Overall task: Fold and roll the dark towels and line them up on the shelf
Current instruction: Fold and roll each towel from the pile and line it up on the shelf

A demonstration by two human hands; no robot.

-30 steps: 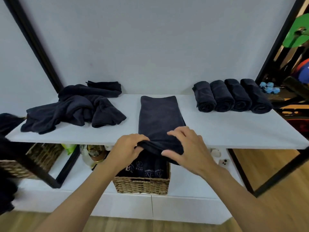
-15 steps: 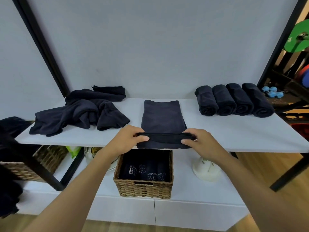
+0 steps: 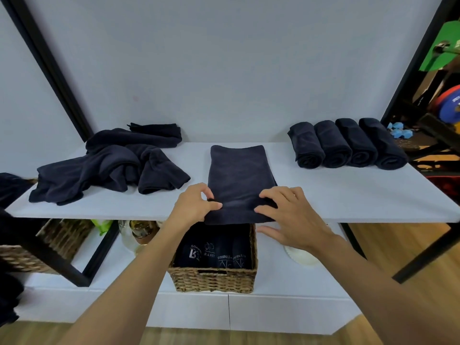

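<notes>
On the shelf (image 3: 336,195), a folded towel (image 3: 239,175) is laid at the middle front; a towel heap (image 3: 109,165) is placed to its left, four rolled towels (image 3: 346,145) to its right. A basket (image 3: 214,277) is set below.

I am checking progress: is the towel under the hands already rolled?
Not yet. The towel lies folded flat; both hands are on its near edge.
</notes>
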